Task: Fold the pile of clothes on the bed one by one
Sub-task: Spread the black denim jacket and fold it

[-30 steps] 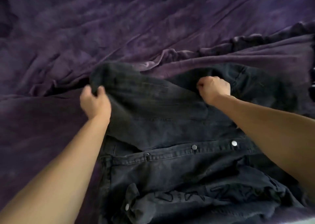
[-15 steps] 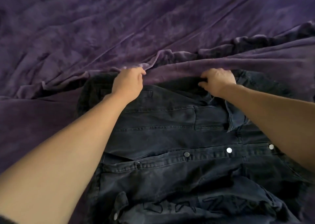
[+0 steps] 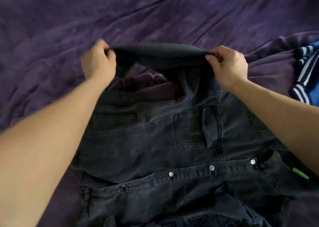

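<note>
Left hand (image 3: 98, 62) pinched shut on far edge of black denim jacket (image 3: 155, 140), right hand (image 3: 227, 64) likewise; edge lifted taut between them, rest spread on purple bedspread (image 3: 69, 19).

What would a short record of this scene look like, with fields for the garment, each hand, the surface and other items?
garment: black denim jacket, lying on the bed, far edge lifted
left hand: pinching the lifted edge at its left end
right hand: pinching the same edge at its right end
surface: purple bedspread, wrinkled
other items: blue garment with white stripes at the right edge
snaps: three silver snaps visible
</note>
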Motion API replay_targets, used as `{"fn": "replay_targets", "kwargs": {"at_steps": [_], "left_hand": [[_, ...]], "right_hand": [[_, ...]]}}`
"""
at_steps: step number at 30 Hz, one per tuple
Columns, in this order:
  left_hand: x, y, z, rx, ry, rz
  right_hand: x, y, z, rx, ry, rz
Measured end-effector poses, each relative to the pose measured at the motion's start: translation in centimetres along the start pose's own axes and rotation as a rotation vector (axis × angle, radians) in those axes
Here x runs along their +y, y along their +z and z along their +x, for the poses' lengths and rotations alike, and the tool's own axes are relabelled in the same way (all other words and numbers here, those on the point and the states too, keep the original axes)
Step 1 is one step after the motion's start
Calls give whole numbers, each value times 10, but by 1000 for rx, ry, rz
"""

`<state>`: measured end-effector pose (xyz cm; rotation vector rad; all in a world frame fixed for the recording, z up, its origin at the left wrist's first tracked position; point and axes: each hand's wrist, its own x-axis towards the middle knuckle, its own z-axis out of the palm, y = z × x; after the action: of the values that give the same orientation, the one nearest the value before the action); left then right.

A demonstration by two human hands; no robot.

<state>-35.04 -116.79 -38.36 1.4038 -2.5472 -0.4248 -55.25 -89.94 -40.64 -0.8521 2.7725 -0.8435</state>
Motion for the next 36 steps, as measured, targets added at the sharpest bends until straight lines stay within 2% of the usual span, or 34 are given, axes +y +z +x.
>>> {"fn": "replay_targets", "kwargs": {"at_steps": [3,6,8,10,12,13,14,16,17,18,19,20,22,24,25,26,28,30,32,34,36], "left_hand": [[18,-23,27,195,237,128],[8,-33,6,153,425,265],[-13,-31,-35,132,518,304],[-43,-27,-87,82,556,361],[-79,-18,-141,-47,570,453],[-97,-13,-168,-133,558,509],[-114,-9,-191,-244,538,562],[-131,-5,-222,-469,442,581],[-131,-6,-227,-508,393,539],[-127,-6,-227,-478,360,457],[-120,-8,-223,-405,330,357],[-111,-8,-214,-290,329,272],[-89,-11,-190,-89,340,138],[-67,-9,-165,-1,413,74],[-57,-4,-154,-29,460,77],[-46,2,-146,-109,532,111],[-26,22,-144,-362,699,241],[-19,42,-154,-593,769,437],[-33,52,-167,-679,662,500],[-59,47,-172,-589,511,402],[-79,34,-166,-468,321,263]], "right_hand": [[16,3,5,-155,33,0],[35,1,-3,-416,211,-92],[50,-1,-16,-491,266,-186],[60,-5,-34,-314,180,-257],[70,-12,-58,-108,25,-255],[77,-17,-73,-77,-49,-264],[85,-20,-88,-115,-96,-306],[101,-26,-117,-368,-105,-458],[106,-29,-128,-523,-63,-533],[110,-32,-136,-636,-9,-571],[109,-35,-139,-662,45,-544],[105,-37,-138,-599,68,-471],[91,-42,-128,-355,40,-350],[76,-42,-112,-172,-35,-321],[69,-40,-102,-177,-61,-321],[64,-37,-91,-254,-82,-325],[61,-29,-77,-488,-82,-331],[66,-21,-77,-667,-73,-347],[80,-22,-86,-780,-52,-411],[97,-29,-98,-834,-44,-472],[112,-38,-104,-730,-77,-472]]}}
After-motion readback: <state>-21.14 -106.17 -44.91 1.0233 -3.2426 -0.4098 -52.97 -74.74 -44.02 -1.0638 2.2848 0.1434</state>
